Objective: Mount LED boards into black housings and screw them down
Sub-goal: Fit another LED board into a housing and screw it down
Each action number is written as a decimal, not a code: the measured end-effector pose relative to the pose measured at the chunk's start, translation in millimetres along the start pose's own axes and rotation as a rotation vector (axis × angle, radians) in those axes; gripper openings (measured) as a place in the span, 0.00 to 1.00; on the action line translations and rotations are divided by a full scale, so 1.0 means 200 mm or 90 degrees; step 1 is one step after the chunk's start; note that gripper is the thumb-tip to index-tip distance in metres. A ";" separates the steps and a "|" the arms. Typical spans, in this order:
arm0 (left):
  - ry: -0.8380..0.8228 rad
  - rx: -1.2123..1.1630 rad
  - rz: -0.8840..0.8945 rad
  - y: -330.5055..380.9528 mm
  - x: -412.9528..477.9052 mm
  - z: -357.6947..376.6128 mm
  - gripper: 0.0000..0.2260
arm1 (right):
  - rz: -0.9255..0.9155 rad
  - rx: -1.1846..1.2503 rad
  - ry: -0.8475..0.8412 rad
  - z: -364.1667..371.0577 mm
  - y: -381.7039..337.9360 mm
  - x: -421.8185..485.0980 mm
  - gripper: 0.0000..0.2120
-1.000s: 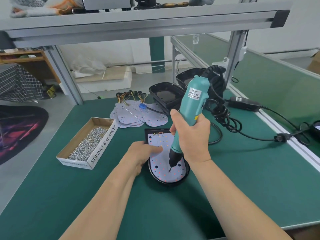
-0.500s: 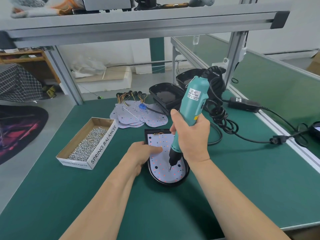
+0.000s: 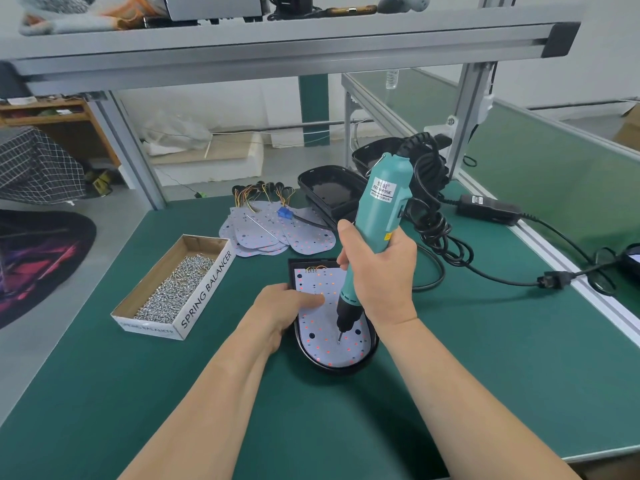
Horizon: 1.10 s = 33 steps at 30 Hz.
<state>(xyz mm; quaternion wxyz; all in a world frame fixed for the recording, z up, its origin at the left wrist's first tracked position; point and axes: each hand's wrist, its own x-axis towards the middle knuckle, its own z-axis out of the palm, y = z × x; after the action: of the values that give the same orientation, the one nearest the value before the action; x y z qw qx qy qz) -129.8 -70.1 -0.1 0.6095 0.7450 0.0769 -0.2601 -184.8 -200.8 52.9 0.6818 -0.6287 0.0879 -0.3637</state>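
Observation:
A black housing (image 3: 360,367) lies on the green table in front of me with a white LED board (image 3: 322,336) seated inside it. My left hand (image 3: 284,311) presses down on the board's left side, fingers resting on it and over the housing's edge. My right hand (image 3: 379,275) grips a teal electric screwdriver (image 3: 379,209), held nearly upright. Its bit (image 3: 339,337) touches the lower middle of the board.
An open cardboard box of screws (image 3: 173,289) sits to the left. Several loose LED boards with wires (image 3: 273,230) lie behind, next to empty black housings (image 3: 329,195). The screwdriver's coiled black cable (image 3: 436,220) and power adapter (image 3: 488,209) lie to the right.
The screwdriver has tilted slightly more upright with its bit staying on the board. My left hand has kept its place on the board.

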 end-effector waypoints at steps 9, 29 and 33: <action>0.021 0.005 0.010 0.00 0.00 0.02 0.13 | -0.026 0.008 -0.027 0.00 -0.03 -0.08 0.20; 0.038 0.117 0.034 -0.02 -0.01 -0.03 0.13 | 0.001 0.191 0.081 -0.07 -0.22 0.10 0.09; 0.142 0.281 0.062 -0.02 -0.04 -0.04 0.30 | 0.022 0.194 0.106 -0.07 -0.20 0.11 0.09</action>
<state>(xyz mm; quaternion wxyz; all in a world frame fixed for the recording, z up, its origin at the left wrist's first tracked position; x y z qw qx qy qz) -135.0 -59.9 1.9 0.4316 0.8870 0.0492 -0.1570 -192.8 -222.6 93.9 0.7657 -0.4842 0.0984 -0.4118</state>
